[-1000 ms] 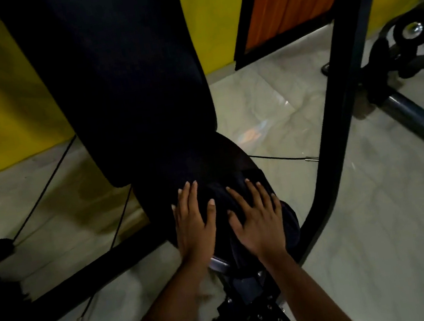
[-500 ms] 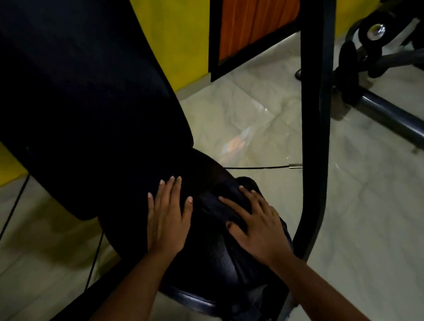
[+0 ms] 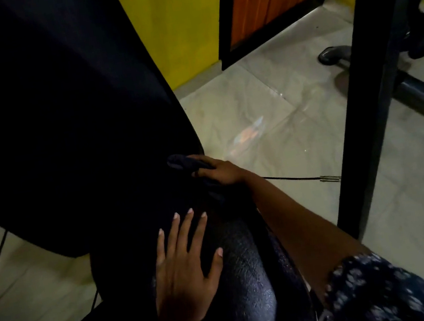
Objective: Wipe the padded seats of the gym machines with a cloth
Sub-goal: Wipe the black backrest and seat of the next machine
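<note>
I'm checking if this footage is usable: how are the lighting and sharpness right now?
Head view: dim; the backrest is nearly pure black, so the dark cloth in the right hand barely stands out; the seat shows faint sheen beside the left hand; a glare patch lies on the floor.

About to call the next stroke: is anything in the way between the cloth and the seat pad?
Only the left hand, lying flat on the seat pad, nearer the camera than the cloth that the right hand grips at the pad's back end, by the backrest. Nothing else visible.
</note>
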`<state>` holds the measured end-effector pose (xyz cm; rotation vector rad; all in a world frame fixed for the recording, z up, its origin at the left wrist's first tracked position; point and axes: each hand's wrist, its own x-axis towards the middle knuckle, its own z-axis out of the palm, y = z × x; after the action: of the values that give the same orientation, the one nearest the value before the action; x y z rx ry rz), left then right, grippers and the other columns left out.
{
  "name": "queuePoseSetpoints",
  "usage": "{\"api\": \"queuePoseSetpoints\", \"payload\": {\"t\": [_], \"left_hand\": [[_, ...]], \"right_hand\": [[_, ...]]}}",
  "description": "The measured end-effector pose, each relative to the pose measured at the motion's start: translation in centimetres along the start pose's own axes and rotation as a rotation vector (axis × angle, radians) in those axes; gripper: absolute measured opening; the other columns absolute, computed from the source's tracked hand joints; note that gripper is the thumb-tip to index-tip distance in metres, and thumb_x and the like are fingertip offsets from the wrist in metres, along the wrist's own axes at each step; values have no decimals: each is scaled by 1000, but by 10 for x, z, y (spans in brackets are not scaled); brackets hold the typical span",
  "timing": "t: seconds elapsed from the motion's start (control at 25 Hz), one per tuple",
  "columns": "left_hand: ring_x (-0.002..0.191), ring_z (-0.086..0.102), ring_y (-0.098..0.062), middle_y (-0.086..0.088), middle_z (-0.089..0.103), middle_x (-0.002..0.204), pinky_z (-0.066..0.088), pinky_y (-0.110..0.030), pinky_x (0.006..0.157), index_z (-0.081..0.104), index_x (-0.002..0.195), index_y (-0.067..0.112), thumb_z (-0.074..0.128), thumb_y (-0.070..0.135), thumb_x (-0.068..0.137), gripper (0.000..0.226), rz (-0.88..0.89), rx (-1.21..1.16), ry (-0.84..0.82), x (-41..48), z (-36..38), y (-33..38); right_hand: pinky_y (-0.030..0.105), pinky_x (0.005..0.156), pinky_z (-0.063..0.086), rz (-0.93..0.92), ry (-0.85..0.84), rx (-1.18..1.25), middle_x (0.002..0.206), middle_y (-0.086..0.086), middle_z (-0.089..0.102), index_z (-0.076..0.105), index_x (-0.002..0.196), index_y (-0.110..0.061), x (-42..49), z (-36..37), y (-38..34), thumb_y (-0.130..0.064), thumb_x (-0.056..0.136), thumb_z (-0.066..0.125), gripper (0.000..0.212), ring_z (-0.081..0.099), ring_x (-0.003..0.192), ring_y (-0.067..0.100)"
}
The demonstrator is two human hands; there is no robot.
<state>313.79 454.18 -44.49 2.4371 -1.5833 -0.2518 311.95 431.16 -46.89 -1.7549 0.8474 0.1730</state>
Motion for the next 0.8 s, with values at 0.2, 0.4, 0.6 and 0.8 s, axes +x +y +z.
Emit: {"api": "queuePoseSetpoints", "payload": {"t": [0.2,0.4,0.6,0.8], "left_hand": [[142,26,-19,-1,37,150,18,-45,114,43,141,22,38,49,85,62,12,-14,-12,2,-5,2],[142,25,-20,-2,36,151,15,-45,115,42,141,21,37,49,85,62,-1,-16,-19,0,-3,1],[142,27,-21,-1,36,151,18,-46,114,39,142,24,35,50,86,62,-6,21,-14,2,-1,1],[143,27,-23,-2,34,152,21,-49,115,37,143,24,27,53,87,64,-12,62,-61,3,-2,2]], "right_hand": [[8,102,24,-63,143,175,139,-2,41,36,138,-31,-100,10,38,-18,90,60,56,33,129,4],[7,104,24,-111,164,322,142,-10,36,32,138,-31,-118,17,48,-10,90,58,58,34,130,0],[13,109,25,-51,80,355,146,-4,36,33,144,-15,-52,3,31,-6,91,55,58,31,137,11],[16,106,27,-55,317,285,142,-7,38,33,143,-26,-165,36,60,-16,89,62,62,34,131,4]]}}
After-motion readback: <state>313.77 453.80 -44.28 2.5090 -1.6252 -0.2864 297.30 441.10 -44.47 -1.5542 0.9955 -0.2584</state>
